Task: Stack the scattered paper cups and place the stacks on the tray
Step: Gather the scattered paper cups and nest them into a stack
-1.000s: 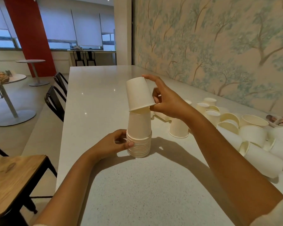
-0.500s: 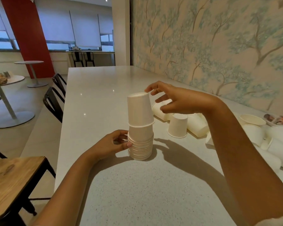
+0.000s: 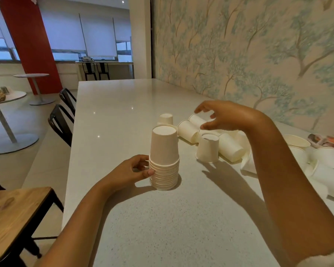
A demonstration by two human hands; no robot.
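A stack of several white paper cups [image 3: 164, 157], upside down, stands on the pale speckled table [image 3: 162, 228]. My left hand [image 3: 132, 170] holds its ribbed lower rims from the left. My right hand [image 3: 220, 117] hovers with spread fingers over loose cups lying on their sides [image 3: 188, 130], holding nothing. One single cup [image 3: 208, 148] stands upside down just below that hand. Another upturned cup [image 3: 165, 118] sits behind the stack. Several more cups [image 3: 328, 164] lie scattered at the right, partly hidden by my right forearm.
The patterned wall [image 3: 258, 54] runs along the table's right side. A printed sheet or tray edge [image 3: 328, 141] shows at the far right. Black chairs [image 3: 62, 120] and a wooden stool [image 3: 12, 214] stand left of the table.
My right hand set the cup it held onto the stack, let go and moved right and away over the loose cups. The stack now sits fully nested. The left hand kept its hold.
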